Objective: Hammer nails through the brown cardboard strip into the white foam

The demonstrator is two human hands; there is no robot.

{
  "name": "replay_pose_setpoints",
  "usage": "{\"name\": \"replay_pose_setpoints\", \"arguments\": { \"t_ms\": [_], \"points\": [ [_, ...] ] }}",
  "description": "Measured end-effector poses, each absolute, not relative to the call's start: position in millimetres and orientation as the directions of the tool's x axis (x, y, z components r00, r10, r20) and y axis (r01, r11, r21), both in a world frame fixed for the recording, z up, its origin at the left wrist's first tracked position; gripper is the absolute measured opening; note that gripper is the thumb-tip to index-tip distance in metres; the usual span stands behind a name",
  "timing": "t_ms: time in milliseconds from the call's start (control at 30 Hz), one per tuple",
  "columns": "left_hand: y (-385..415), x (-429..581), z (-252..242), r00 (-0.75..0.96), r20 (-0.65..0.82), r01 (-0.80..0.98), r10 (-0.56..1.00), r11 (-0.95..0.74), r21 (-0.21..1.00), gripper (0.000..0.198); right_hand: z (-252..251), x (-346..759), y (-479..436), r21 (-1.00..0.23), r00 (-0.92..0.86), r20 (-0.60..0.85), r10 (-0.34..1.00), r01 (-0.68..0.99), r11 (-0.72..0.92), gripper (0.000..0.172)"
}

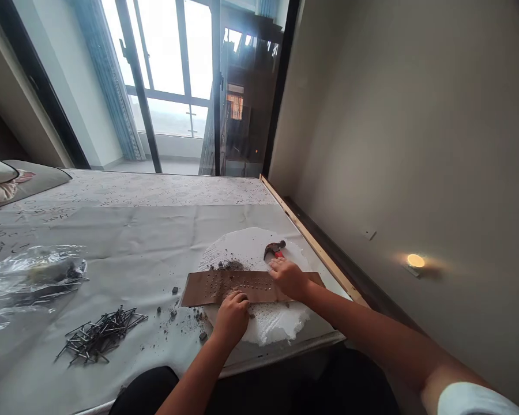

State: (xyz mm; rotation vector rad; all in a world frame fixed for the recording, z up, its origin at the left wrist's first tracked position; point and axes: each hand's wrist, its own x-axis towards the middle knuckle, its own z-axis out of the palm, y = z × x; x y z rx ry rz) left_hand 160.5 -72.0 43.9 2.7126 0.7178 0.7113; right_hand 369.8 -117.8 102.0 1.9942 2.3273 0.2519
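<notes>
A brown board (pixel 199 291) dotted with rows of nail heads or holes lies across a white sheet (pixel 259 239). My right hand (pixel 289 280) reaches over its right part, fingers closed at the red handle of a claw hammer (pixel 273 249). The hammer's dark head rests just beyond the board; most of the handle is hidden under my hand. My left hand (pixel 232 316) is at the board's near edge with its fingers curled together; what they hold, if anything, is hidden. Grey crumbs (pixel 233 265) lie on and around the board.
A heap of long nails (pixel 99 334) lies left on the grey cover (pixel 155 248), behind it a clear plastic bag (pixel 34 276). Small dark chunks (pixel 175 290) are scattered nearby. A wooden rail (pixel 315 245) runs along the right edge, beside the wall (pixel 415 144).
</notes>
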Motion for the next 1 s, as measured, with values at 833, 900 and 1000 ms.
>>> {"name": "replay_pose_setpoints", "arguments": {
  "t_ms": [833, 900, 1000],
  "points": [
    [-71, 160, 47, 0.755, 0.267, 0.496, 0.598, -0.788, 0.364, 0.024, 86, 297, -53, 0.218, -0.436, -0.243, 0.867, 0.846, 0.487, 0.017],
    [-71, 160, 45, 0.751, 0.274, 0.495, 0.601, -0.787, 0.369, 0.025, 85, 294, -51, 0.240, -0.429, -0.270, 0.862, 0.837, 0.492, 0.017],
    [-71, 161, 44, 0.738, 0.273, 0.504, 0.617, -0.774, 0.384, 0.028, 86, 290, -49, 0.265, -0.424, -0.314, 0.850, 0.820, 0.507, 0.019]
  ]
}}
